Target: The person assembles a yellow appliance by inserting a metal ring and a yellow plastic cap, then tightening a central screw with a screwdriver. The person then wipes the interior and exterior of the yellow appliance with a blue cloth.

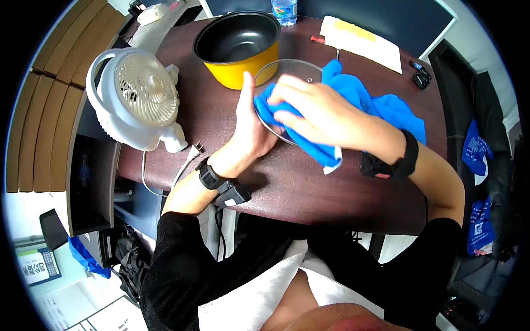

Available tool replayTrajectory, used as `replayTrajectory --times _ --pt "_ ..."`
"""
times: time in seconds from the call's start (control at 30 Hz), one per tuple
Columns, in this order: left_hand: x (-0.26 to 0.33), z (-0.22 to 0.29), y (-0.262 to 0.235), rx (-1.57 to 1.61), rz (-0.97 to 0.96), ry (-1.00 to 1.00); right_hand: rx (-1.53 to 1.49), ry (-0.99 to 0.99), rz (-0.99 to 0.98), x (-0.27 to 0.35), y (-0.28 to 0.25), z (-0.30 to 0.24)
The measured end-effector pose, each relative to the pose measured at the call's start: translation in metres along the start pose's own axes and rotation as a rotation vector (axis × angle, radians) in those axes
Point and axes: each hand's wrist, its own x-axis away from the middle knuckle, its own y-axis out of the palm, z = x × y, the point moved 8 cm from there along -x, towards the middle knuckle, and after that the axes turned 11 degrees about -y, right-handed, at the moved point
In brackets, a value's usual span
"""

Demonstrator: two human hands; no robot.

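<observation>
Mid-frame, my left hand (pixel 255 124) holds the lid (pixel 292 69); my right hand (pixel 314 105) grips the cloth (pixel 356 91), best rubbed with even pressure.

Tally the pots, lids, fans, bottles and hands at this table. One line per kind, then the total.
Pot: yellow pot, 1
Lid: glass lid, 1
Fan: white fan, 1
Bottle: clear bottle, 1
Hands: left hand and right hand, 2
Total: 6

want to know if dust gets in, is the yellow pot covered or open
Open: the yellow pot shows its dark inside, and the clear round lid is in the left hand, not over the opening.
</observation>
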Motion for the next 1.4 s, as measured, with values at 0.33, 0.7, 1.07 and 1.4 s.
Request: replayTrajectory --times 0.33,0.7,1.07,1.4 --pt "-0.007 0.013 0.007 -0.119 -0.099 0.075 0.151 0.126 -0.053 0.092 -0.050 0.025" --pt "-0.060 0.047 0.052 -0.375 0.033 0.200 0.034 0.475 1.008 0.205 -0.221 0.161" --pt "-0.186 0.038 0.015 -0.083 0.226 0.204 -0.318 0.420 1.693 0.321 -0.316 0.143" --pt "-0.193 0.037 -0.017 -0.324 0.446 0.240 -0.257 0.403 1.810 0.287 -0.300 0.106"
